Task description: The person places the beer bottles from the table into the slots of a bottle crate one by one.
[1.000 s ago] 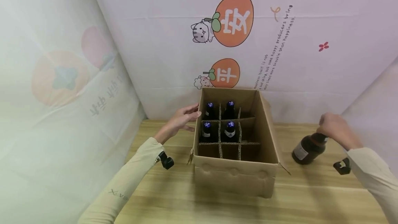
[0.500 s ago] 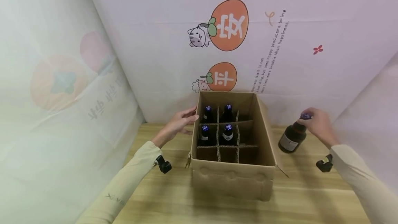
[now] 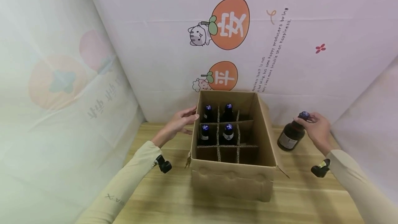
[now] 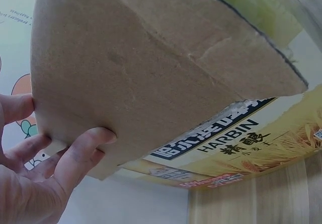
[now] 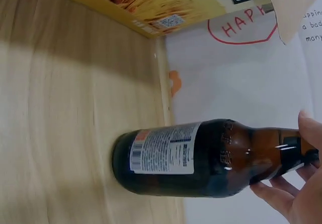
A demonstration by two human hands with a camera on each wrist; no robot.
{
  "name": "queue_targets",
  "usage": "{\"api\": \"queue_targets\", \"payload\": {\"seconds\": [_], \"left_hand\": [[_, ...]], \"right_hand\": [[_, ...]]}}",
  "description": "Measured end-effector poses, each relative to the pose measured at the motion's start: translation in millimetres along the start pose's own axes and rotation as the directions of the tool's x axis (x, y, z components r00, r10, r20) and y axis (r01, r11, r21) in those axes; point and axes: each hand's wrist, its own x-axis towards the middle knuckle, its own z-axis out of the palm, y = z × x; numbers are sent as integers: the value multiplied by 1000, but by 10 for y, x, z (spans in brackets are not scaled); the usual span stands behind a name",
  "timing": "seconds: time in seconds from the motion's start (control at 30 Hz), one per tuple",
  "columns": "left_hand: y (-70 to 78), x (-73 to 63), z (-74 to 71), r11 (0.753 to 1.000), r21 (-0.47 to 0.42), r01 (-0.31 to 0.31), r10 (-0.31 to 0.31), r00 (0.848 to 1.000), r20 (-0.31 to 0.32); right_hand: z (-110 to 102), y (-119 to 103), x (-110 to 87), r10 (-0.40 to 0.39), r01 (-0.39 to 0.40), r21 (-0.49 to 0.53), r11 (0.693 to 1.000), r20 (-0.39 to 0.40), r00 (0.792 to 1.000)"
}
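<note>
My right hand [image 3: 318, 130] grips a brown glass beer bottle [image 3: 291, 136] by its neck, to the right of the carton. In the right wrist view the beer bottle [image 5: 186, 158] shows a white printed label, its base close over the table. An open-topped cardboard beer carton [image 3: 233, 182] with crossed dividers stands in the middle. Several capped bottles [image 3: 228, 134] stand upright in the left and middle columns of its two back rows. My left hand [image 3: 177, 125] rests against the carton's left side, its thumb and fingertips touching the cardboard flap [image 4: 126, 68] in the left wrist view.
The carton stands on a wooden table [image 3: 168, 196]. A pale sheet [image 3: 298, 65] with fruit and cartoon prints rises behind it, and other sheets [image 3: 62, 130] enclose both sides. A flap corner [image 3: 283, 172] sticks out at the carton's front right.
My right hand has moved left toward the carton with the beer bottle, mostly in the first half second. The left hand stays at the carton's side, and the view has shifted slightly.
</note>
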Motion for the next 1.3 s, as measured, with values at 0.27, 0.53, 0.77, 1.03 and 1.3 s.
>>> {"api": "queue_targets", "payload": {"seconds": [0.27,0.53,0.77,1.03,1.3], "left_hand": [[-1,10,1,1000,-16,-3,3,1000,-2],[0,-7,-9,1000,-13,3,-3,1000,9],[3,5,-27,1000,-4,7,-7,1000,16],[-1,2,-14,1000,-16,10,-10,1000,13],[-6,15,-30,1000,-3,9,-9,1000,5]], "right_hand": [[176,98,-20,-147,139,-135,981,-50,988],[211,186,10,-183,176,-102,979,-60,981],[184,213,38,-195,192,-49,980,-76,978],[-52,236,107,-136,130,53,990,140,981],[5,163,86,-115,100,131,986,106,988]]}}
